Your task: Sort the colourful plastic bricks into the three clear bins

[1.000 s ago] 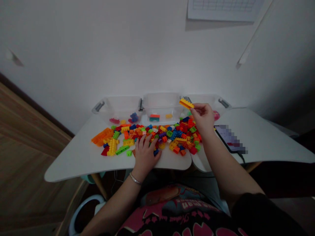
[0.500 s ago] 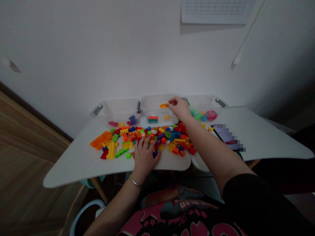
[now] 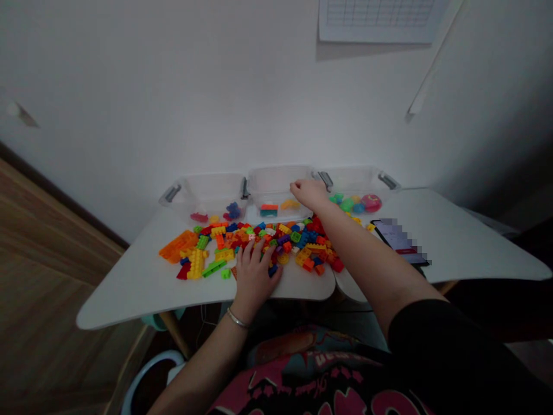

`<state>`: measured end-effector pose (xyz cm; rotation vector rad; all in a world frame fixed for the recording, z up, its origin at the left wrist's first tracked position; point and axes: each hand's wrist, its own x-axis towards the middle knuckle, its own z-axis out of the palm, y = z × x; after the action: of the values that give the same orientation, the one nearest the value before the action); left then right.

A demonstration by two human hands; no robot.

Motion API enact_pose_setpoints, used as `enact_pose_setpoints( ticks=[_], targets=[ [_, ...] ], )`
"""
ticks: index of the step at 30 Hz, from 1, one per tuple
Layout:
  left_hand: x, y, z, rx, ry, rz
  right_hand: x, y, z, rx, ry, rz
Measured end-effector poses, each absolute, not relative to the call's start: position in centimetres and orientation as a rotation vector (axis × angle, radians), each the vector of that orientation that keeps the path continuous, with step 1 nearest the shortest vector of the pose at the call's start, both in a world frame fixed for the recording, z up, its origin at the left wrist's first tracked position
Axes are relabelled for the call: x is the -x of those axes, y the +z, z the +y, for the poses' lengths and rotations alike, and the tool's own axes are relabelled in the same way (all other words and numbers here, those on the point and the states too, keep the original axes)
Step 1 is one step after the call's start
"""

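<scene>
The left hand point(image 3: 254, 280) is laid open at 6 o'clock of the pile of plastic building bricks point(image 3: 276, 245), with its fingers spread over the nearest bricks; nothing is seen gripped by it; the right hand point(image 3: 307, 194) is held at 12 o'clock, loosely curled at the rim of the middle clear bin point(image 3: 276, 181), and is now empty; the orange-yellow brick point(image 3: 290, 204), gripped a moment earlier, has been released and is lying inside this bin, beside a teal-and-red brick stack point(image 3: 268, 210).

The plastic bricks point(image 3: 283, 239) are red, orange, yellow, blue and green.
</scene>
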<state>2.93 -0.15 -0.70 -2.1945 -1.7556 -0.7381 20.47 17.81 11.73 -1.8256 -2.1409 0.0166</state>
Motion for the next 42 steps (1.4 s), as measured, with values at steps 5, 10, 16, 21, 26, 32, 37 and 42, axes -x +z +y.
enact_pose_setpoints(
  ticks=[5,10,16,21,26,32,37,42],
  targets=[
    [-2.9,-0.7,-0.2,2.193,-0.741,-1.759,-21.2,11.1,17.6,1.643,0.028,-2.139],
    [-2.9,-0.8,-0.1,2.201,-0.754,-1.749,-22.5,10.4,15.5,1.224,-0.062,-2.02],
    [-2.8,-1.0,0.0,2.184,-0.765,-1.724,-22.0,7.9,10.0,1.071,-0.014,-1.996],
    [-2.9,-1.0,0.0,2.179,-0.774,-1.695,-20.8,4.6,6.0,1.12,0.054,-2.122],
    [-2.8,-1.0,0.0,2.18,-0.764,-1.692,-20.7,1.8,4.8,1.182,-0.078,-2.229],
    [-2.7,-1.2,0.1,2.189,-0.755,-1.699,-21.1,0.6,4.6,1.168,-0.174,-2.261],
    [-2.8,-1.1,0.1,2.186,-0.74,-1.706,-21.1,0.9,4.3,1.219,-0.194,-2.274],
    [-2.8,-1.0,0.0,2.19,-0.723,-1.72,-21.0,1.0,4.1,1.234,-0.193,-2.269]
  ],
)
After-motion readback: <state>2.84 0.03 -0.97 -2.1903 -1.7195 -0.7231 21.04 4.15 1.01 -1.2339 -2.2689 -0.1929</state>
